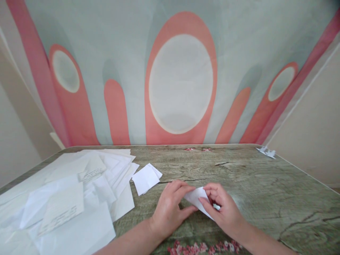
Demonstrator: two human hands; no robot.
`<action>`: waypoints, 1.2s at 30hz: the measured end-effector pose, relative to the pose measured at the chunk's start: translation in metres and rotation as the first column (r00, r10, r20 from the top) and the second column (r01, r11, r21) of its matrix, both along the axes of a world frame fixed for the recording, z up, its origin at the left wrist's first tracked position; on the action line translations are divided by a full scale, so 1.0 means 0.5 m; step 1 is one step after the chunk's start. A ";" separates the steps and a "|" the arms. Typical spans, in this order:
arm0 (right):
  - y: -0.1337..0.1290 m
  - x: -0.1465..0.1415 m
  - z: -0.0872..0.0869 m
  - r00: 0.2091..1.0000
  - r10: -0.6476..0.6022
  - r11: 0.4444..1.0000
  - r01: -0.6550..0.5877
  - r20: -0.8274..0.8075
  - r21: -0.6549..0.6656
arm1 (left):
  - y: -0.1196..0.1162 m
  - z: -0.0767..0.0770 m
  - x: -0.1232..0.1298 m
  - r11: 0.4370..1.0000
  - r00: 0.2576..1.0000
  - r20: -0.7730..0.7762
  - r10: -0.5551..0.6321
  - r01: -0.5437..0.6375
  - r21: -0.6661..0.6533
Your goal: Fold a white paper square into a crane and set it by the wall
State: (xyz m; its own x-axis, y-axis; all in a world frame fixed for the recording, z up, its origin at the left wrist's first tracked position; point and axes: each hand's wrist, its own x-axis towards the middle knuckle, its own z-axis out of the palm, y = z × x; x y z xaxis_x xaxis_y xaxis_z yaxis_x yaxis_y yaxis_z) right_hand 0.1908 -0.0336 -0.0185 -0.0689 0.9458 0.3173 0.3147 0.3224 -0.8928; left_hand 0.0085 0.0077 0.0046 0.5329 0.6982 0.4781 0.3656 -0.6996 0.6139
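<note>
A small folded piece of white paper point(196, 197) is between my two hands, just above the front middle of the table. My left hand point(172, 202) holds its left side, thumb below and fingers above. On the other side, my right hand point(221, 209) pinches the paper's right edge between thumb and fingers; part of the paper is hidden behind these fingers. A few small square white papers point(146, 179) lie stacked on the table beyond my left hand.
A large spread pile of white sheets and envelopes point(101, 219) covers the table's left side. The wood-patterned table point(265, 187) reaches a patterned curtain point(132, 63) at the back. A small white paper object point(266, 152) lies at the far right corner.
</note>
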 end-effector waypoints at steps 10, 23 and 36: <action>-0.013 -0.002 0.027 1.000 -0.017 1.000 0.017 0.017 0.015 | 0.004 -0.004 -0.001 0.999 1.000 0.026 0.007 -0.006 -0.041; -0.003 0.006 0.019 0.995 -0.033 0.999 0.031 0.096 0.019 | 0.008 -0.001 -0.001 0.994 1.000 0.026 -0.006 0.009 -0.106; 0.013 0.012 0.005 0.970 -0.067 0.998 0.064 0.233 0.020 | 0.005 0.004 -0.001 0.991 0.999 0.016 -0.047 0.049 -0.123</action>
State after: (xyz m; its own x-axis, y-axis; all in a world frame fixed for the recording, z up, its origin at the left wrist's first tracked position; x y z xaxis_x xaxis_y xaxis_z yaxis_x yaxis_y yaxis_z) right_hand 0.1966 -0.0273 -0.0161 -0.0805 0.9469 0.3112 0.5344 0.3045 -0.7885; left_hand 0.0082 0.0102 0.0064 0.5614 0.7258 0.3974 0.3246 -0.6349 0.7011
